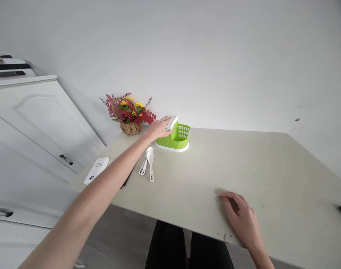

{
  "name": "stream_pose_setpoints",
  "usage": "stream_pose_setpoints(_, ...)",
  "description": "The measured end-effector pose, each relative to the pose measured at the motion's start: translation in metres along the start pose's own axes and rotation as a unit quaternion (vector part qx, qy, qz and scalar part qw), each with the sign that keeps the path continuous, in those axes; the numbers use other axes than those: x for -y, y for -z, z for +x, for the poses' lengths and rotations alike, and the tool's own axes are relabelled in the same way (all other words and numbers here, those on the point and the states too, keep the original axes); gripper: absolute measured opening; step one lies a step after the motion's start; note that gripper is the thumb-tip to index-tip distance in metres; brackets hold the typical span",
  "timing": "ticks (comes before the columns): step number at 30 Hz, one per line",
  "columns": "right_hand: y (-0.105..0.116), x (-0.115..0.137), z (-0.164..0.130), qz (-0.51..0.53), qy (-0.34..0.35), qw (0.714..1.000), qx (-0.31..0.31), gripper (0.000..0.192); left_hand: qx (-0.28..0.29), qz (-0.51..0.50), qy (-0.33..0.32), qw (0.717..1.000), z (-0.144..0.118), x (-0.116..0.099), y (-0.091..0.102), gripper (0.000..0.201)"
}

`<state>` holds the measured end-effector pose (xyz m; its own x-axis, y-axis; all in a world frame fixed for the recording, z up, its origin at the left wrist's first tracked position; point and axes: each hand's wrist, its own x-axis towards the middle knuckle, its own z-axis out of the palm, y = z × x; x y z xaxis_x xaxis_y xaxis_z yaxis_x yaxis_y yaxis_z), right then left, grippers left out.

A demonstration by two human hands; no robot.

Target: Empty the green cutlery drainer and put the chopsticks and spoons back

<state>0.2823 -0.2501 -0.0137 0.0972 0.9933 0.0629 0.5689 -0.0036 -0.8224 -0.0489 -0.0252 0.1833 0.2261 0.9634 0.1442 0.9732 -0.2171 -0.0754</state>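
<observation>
Beige table: left hand clasping white bundle at green caddy rim; spoons just before caddy; right hand flat, far nearer.

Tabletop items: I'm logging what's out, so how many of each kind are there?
White plastic spoons: 2
Green plastic slotted caddy, touched by the left hand: 1
Wicker basket of flowers: 1
White flat rectangular device: 1
Total: 5

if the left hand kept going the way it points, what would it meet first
The left hand already touches the white piece on the green basket; past those, probably the wall, though depth is unclear.
</observation>
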Motion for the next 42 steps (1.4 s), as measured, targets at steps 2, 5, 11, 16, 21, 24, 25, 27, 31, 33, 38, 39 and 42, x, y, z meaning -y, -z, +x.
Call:
stream_pose_setpoints(2, -0.001, -0.001, 0.0, 0.002, 0.001, 1.0, -0.002, 0.037, 0.027, 0.018, 0.029, 0.999, 0.004, 0.026, 0.003, 0.081)
stream_pose_setpoints(5, -0.001, -0.001, 0.0, 0.005, 0.014, 1.0, -0.006, 0.037, 0.033, 0.028, 0.062, 0.997, 0.001, 0.052, 0.005, 0.081)
stream_pose_setpoints(11, 0.0, -0.001, 0.001, 0.012, 0.008, 1.0, 0.002, 0.037, 0.048, 0.06, 0.111, 0.991, -0.007, 0.072, 0.009, 0.08)
stream_pose_setpoints(16, 0.0, -0.001, 0.001, 0.013, 0.007, 1.0, 0.009, 0.036, 0.019, 0.063, 0.137, 0.988, -0.02, 0.077, 0.007, 0.073)
stream_pose_setpoints(21, -0.001, -0.002, 0.001, 0.017, 0.015, 1.0, 0.004, 0.036, -0.044, 0.036, 0.191, 0.98, -0.04, 0.065, -0.003, 0.065)
stream_pose_setpoints(24, -0.002, -0.002, 0.001, 0.023, 0.023, 0.999, -0.007, 0.035, -0.086, -0.045, 0.221, 0.97, -0.06, 0.032, -0.012, 0.077)
stream_pose_setpoints(25, -0.002, -0.003, 0.001, 0.025, 0.025, 0.999, -0.012, 0.035, -0.121, -0.076, 0.196, 0.97, -0.07, 0.015, -0.017, 0.078)
stream_pose_setpoints(27, -0.003, -0.003, 0.001, 0.027, 0.031, 0.999, -0.021, 0.035, -0.194, -0.144, 0.124, 0.962, -0.095, -0.021, -0.032, 0.069)
stream_pose_setpoints(31, -0.004, -0.005, 0.002, 0.028, 0.052, 0.998, -0.024, 0.036, -0.239, -0.283, -0.018, 0.929, -0.156, -0.088, -0.067, 0.035)
stream_pose_setpoints(33, -0.004, -0.006, 0.002, 0.026, 0.054, 0.998, -0.02, 0.037, -0.182, -0.332, -0.063, 0.923, -0.185, -0.107, -0.08, 0.029)
stream_pose_setpoints(38, -0.003, -0.006, 0.002, 0.025, 0.036, 0.999, -0.006, 0.037, -0.047, -0.426, -0.05, 0.902, -0.234, -0.113, -0.087, 0.027)
stream_pose_setpoints(39, -0.002, -0.006, 0.002, 0.025, 0.034, 0.999, -0.005, 0.037, -0.026, -0.437, -0.033, 0.898, -0.241, -0.108, -0.086, 0.029)
stream_pose_setpoints(42, -0.003, -0.006, 0.001, 0.031, 0.028, 0.999, -0.005, 0.038, 0.016, -0.454, 0.025, 0.89, -0.262, -0.088, -0.088, 0.034)
